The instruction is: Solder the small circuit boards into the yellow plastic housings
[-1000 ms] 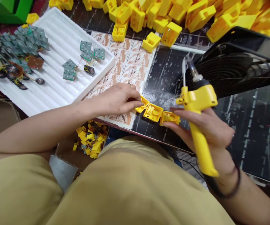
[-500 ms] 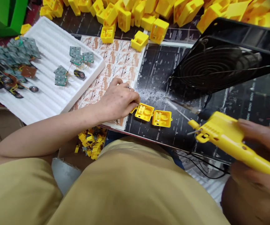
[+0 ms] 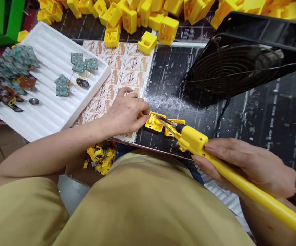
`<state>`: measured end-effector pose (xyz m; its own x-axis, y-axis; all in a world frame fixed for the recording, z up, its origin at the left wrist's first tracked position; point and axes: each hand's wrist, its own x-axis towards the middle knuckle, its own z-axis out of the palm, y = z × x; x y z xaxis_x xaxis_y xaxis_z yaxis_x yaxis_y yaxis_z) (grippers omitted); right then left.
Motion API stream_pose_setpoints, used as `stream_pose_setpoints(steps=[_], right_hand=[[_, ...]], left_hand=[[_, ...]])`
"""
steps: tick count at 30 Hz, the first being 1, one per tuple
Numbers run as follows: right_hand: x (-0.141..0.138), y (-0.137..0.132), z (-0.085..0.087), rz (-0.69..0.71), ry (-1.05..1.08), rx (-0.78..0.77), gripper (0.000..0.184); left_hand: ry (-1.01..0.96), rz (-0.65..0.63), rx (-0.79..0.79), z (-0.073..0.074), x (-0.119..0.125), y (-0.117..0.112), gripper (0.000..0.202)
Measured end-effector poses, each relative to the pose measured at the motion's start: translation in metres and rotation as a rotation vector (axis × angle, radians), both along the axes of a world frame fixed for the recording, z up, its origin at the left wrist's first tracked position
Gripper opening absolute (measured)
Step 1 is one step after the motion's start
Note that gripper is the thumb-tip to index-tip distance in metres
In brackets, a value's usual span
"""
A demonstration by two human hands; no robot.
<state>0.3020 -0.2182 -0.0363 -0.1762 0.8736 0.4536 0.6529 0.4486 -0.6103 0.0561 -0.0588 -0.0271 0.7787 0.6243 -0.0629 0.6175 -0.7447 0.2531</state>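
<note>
My left hand (image 3: pixel 127 111) pinches the left edge of a small yellow plastic housing (image 3: pixel 153 122) that lies open on the black mat (image 3: pixel 240 119). A second like housing (image 3: pixel 175 123) lies just to its right, partly hidden by the tool. My right hand (image 3: pixel 250 164) is wrapped round the long handle of a yellow soldering gun (image 3: pixel 196 141). Its metal tip and solder feed reach into the first housing.
A black fan (image 3: pixel 235 65) stands tilted at the back right. Several yellow housings (image 3: pixel 137 17) are heaped along the far edge. A white foam tray (image 3: pixel 52 99) at left holds small green circuit boards (image 3: pixel 79 63) with speakers. Yellow scraps (image 3: pixel 100 155) lie below the table edge.
The soldering gun has swung down from upright and moved left, its tip now in the housing. My left hand stays on the housing. The view has shifted slightly.
</note>
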Motion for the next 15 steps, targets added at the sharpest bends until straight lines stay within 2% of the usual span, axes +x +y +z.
stream_pose_setpoints(steps=[8, 13, 15], right_hand=[[-0.001, 0.001, 0.001, 0.064, -0.118, -0.034, 0.006], [-0.001, 0.009, 0.005, 0.146, -0.161, 0.123, 0.025], [0.002, 0.009, 0.009, 0.168, -0.153, 0.132, 0.026]], left_hand=[[-0.008, -0.006, 0.003, -0.001, -0.001, 0.000, 0.023], [-0.003, -0.024, 0.005, -0.003, 0.000, 0.002, 0.023], [0.001, -0.033, 0.011, -0.004, 0.001, 0.003, 0.023]])
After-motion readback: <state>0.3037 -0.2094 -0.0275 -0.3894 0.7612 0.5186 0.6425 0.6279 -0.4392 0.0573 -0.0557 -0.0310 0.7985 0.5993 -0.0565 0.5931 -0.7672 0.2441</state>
